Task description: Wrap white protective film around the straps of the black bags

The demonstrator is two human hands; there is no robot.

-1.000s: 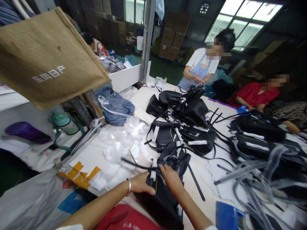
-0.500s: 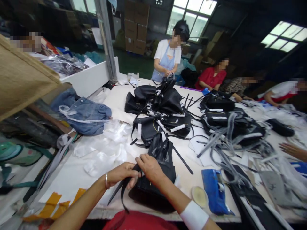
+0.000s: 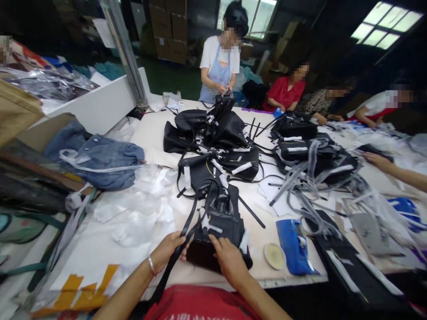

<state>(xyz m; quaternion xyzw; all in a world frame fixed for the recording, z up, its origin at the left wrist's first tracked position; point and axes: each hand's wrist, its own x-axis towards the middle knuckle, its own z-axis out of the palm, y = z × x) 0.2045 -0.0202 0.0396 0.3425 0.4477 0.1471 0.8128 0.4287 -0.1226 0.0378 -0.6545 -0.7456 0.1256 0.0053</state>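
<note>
A black backpack [image 3: 227,222] lies in front of me on the table, with white wrapping on parts of it. My left hand [image 3: 168,251] is closed round a black strap [image 3: 173,262] at the backpack's left side. The strap runs up over the backpack and its lower end hangs toward my body. My right hand [image 3: 230,258] rests on the near right part of the backpack, its index finger stretched out on the black surface. Its thumb is hidden. More black bags [image 3: 196,173] lie just beyond.
Clear plastic [image 3: 133,218] and a denim item [image 3: 106,155] lie to the left. On the right are a round yellowish disc [image 3: 274,256], a blue packet [image 3: 295,249] and black bags with plastic-wrapped straps [image 3: 310,164]. Co-workers [image 3: 220,66] stand or sit beyond the table; another person's hand [image 3: 380,162] reaches in from the right.
My hands were together at the strap; now they are apart. The right hand has moved right onto the backpack, while the left keeps the strap, now drawn out longer. The view has shifted.
</note>
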